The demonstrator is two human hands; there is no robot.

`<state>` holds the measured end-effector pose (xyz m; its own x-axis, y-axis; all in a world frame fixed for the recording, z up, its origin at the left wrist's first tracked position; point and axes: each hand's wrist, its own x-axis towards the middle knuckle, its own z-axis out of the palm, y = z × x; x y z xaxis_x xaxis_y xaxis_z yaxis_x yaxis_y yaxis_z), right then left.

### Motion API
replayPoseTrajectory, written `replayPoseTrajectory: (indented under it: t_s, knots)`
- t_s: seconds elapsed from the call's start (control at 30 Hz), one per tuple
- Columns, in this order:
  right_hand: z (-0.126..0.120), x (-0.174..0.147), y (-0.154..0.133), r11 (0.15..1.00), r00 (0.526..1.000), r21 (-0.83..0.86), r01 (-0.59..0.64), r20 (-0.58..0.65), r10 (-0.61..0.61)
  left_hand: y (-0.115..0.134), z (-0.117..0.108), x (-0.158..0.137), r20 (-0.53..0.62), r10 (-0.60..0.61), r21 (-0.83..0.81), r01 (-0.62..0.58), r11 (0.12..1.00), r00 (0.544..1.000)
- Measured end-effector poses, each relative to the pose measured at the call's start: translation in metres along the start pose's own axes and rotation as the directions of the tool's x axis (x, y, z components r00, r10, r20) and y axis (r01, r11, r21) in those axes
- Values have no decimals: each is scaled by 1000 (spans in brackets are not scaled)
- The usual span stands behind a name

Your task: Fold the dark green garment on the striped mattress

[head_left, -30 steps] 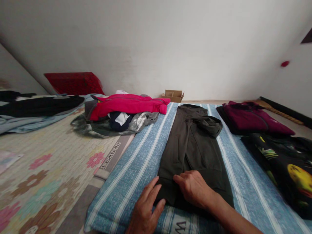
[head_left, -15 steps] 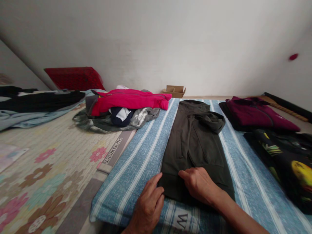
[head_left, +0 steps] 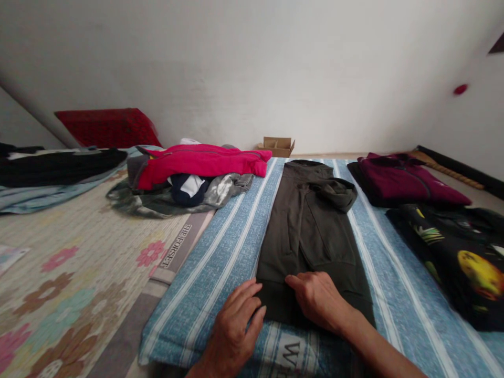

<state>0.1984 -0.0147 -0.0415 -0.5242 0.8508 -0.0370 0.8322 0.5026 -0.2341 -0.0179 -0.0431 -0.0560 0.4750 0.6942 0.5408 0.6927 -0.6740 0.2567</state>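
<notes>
A dark olive jacket lies lengthwise on a blue striped cloth, its sides folded inward and its collar at the far end. One sleeve is bunched near the top right. My left hand rests at the near left corner of the hem, fingers stretched out and a little apart, the tips touching the edge. On the hem band sits my right hand, its fingers curled in against the fabric. The undersides of its fingers are hidden.
Left of the jacket is a pile with a pink garment on top. To the right lie a folded maroon garment and a black printed garment. A cardboard box stands by the wall, a red case at back left.
The view has shifted slightly. My left hand's fingers have spread a little at the hem corner. My right hand stays on the hem, and the jacket lies the same way.
</notes>
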Motion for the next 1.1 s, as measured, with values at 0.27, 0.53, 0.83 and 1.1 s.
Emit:
replayPoseTrajectory:
  t_s: [0.27, 0.53, 0.83, 1.1]
  knots:
    - [1, 3, -2, 1000, 1000, -10, -14, -22, 14, -9, 37, 52, 15, 57, 116, -58, 992, 998]
    - [8, -12, -6, 998, 971, 47, 41, -237, -28, -29, 72, 39, 233, 1, 272, -66, 960, 972]
    - [18, -25, 9, 991, 857, 130, -23, -509, 86, -27, 73, 39, 221, -34, 304, -36, 952, 975]
    - [33, -25, 16, 988, 817, 148, 40, -575, 53, -25, 74, 34, 256, -86, 318, 0, 948, 963]
